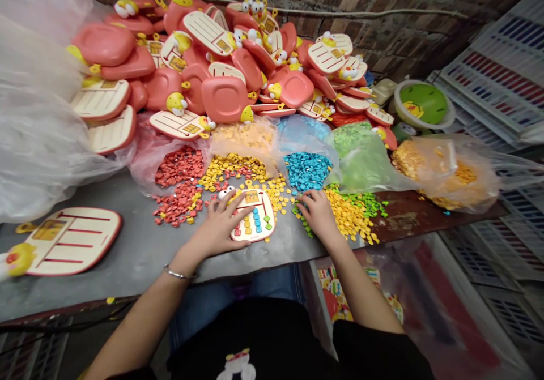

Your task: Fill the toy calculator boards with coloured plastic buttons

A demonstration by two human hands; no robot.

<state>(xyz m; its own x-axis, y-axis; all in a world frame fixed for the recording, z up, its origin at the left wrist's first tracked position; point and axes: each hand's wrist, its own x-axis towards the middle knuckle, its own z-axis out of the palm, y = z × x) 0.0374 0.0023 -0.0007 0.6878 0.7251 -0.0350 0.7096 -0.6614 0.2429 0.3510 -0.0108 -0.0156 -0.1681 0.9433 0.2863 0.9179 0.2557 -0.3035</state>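
My left hand lies over the left end of a small cream toy board with a red rim and slots. Its fingers reach across the face and its thumb runs along the near edge, holding the board down on the table. Small red, yellow, blue and green pieces sit in rows on that board. To the right, my right hand is low over loose green pieces, just in front of the blue pieces. Its fingers are bent together; whatever is between the fingertips is too small to make out.
Heaps of red pieces and yellow pieces spill from plastic bags. Another toy board lies at the left. Behind, a tall pile of boards leans by a brick wall. A bowl and white crates stand right.
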